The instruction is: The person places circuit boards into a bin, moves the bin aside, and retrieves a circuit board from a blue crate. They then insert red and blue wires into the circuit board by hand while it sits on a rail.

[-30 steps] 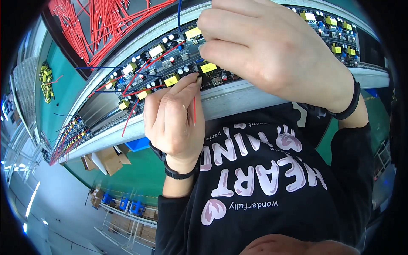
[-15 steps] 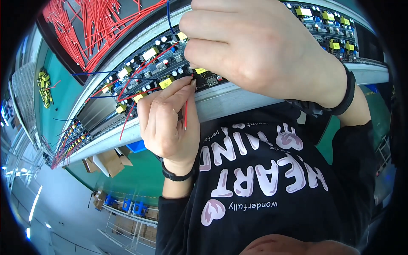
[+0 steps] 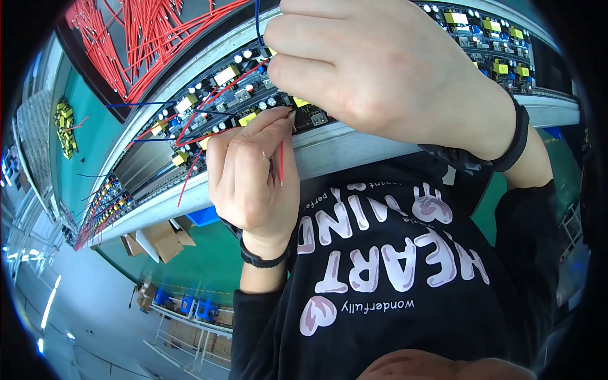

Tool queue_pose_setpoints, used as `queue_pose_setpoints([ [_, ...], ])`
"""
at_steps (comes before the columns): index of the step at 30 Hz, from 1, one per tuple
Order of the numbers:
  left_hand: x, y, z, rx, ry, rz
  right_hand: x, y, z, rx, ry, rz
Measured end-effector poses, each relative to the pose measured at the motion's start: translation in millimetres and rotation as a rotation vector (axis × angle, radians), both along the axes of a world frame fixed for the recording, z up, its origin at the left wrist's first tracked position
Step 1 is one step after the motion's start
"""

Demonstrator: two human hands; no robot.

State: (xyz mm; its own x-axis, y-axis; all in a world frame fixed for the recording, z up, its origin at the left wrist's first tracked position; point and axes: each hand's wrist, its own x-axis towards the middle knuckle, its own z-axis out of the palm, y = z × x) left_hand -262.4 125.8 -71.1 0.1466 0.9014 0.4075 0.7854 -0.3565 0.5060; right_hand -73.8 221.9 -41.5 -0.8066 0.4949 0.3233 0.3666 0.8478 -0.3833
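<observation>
My left hand is closed in a pinch on a thin red wire, which hangs below its fingers. The pinching fingertips touch the near edge of a black circuit board with yellow, white and silver parts. Just above, my right hand is curled over the same row of boards, its fingers closed. Their tips are hidden, so what they hold cannot be made out. A dark blue wire stands up beside its knuckles. More red wires lie across the boards to the left.
A dark tray of loose red wires stands at the far left. Metal rails edge the row of boards, which carries on to more boards at right. Yellow-black parts lie on the green surface. Cardboard boxes sit below.
My left hand has risen slightly with the red wire, whose hanging end is now a little higher. The boards sit slightly farther right. My right hand stays closed, almost in place.
</observation>
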Motion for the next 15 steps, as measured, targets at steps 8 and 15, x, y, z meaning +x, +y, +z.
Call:
queue_pose_setpoints([
  [8, -2.1, -1.0, -1.6, -0.024, -0.026, 0.030, -1.8, -1.5, -10.1, -0.051, 0.098, 0.036],
  [15, -2.4, -3.5, -4.8, -0.077, -0.069, 0.044, 3.7, -2.2, -10.7, -0.081, 0.134, 0.017],
])
